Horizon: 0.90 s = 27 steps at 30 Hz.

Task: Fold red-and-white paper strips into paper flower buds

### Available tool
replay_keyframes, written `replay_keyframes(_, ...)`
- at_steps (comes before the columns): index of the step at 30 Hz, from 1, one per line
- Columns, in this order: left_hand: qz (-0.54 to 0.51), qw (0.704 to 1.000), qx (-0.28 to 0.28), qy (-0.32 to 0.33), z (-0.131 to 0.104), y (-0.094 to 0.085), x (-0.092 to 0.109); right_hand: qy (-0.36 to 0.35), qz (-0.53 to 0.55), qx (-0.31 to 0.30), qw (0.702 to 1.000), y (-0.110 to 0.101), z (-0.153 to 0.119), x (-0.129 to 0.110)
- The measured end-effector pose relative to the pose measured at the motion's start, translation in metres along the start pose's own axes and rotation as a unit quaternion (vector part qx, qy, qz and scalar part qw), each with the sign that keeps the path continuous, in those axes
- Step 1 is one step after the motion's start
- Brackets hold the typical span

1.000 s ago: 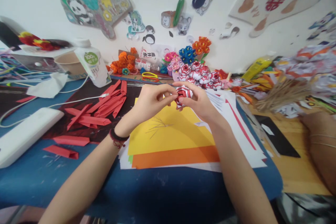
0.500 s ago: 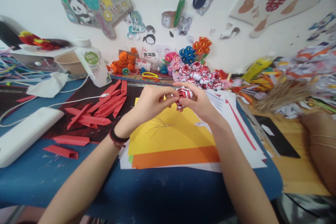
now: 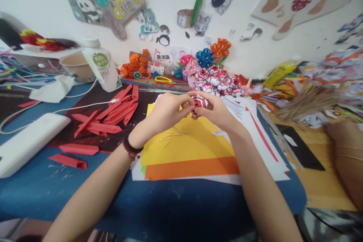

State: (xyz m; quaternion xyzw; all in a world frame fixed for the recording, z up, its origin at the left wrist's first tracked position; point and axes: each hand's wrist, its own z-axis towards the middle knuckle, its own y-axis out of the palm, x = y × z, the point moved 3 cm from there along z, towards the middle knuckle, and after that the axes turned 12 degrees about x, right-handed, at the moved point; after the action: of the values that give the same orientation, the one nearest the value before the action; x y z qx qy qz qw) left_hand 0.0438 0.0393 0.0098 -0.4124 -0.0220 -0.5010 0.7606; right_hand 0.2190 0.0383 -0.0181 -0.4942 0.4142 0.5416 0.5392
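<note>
A red and white paper flower [image 3: 200, 102] is held up over the stacked paper, between my two hands. My right hand [image 3: 214, 109] curls around its right side, thumb in front and fingers behind. With thumb and fingertips pinched together, my left hand [image 3: 172, 108] grips the flower's left edge. Beneath the hands lies a yellow sheet [image 3: 187, 147] with several thin sticks [image 3: 172, 134] on it. An orange sheet [image 3: 193, 168] shows below its near edge. Behind the hands stands a cluster of similar red and white flowers [image 3: 214, 80].
Folded red paper strips [image 3: 119, 107] lie to the left, near a white power bank-like block [image 3: 31, 145] with a cable. A white bottle [image 3: 103, 66] stands behind them. At the right, another person's arm [image 3: 347, 151] rests by a bundle of brown sticks [image 3: 304, 102].
The view has shifted slightly, so everything sits a little further right. Both hands keep hold of the flower, with small shifts of the left fingers.
</note>
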Motion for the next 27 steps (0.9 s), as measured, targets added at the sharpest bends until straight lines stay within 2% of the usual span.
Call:
replay_keyframes(6,0.074,0.997,0.033,-0.003,-0.0012,0.0006,0.0007,0.011,0.019,-0.020,1.000,-0.0014,-0.0019,-0.0009)
replay_keyframes(13,-0.024,0.997,0.006,-0.069,0.0030,-0.0023,-0.0062,0.013,-0.006,-0.034,0.999,-0.0052,-0.0039,0.0023)
replay_keyframes(17,-0.003,0.999,0.015,-0.046,0.0019,-0.0022,-0.0060,0.019,-0.006,-0.033,0.999,-0.0040,-0.0039,0.0033)
replay_keyframes(21,0.068,0.997,0.041,-0.016,0.0000,-0.0017,-0.0048,0.007,-0.006,-0.024,1.000,-0.0020,-0.0047,-0.0004)
replay_keyframes(24,0.084,0.994,0.056,-0.027,0.0002,-0.0023,-0.0057,-0.009,0.002,-0.007,1.000,-0.0011,-0.0044,-0.0021)
replay_keyframes(27,0.034,0.995,0.073,-0.065,0.0015,-0.0039,-0.0084,-0.014,0.020,-0.002,1.000,-0.0015,-0.0033,-0.0015)
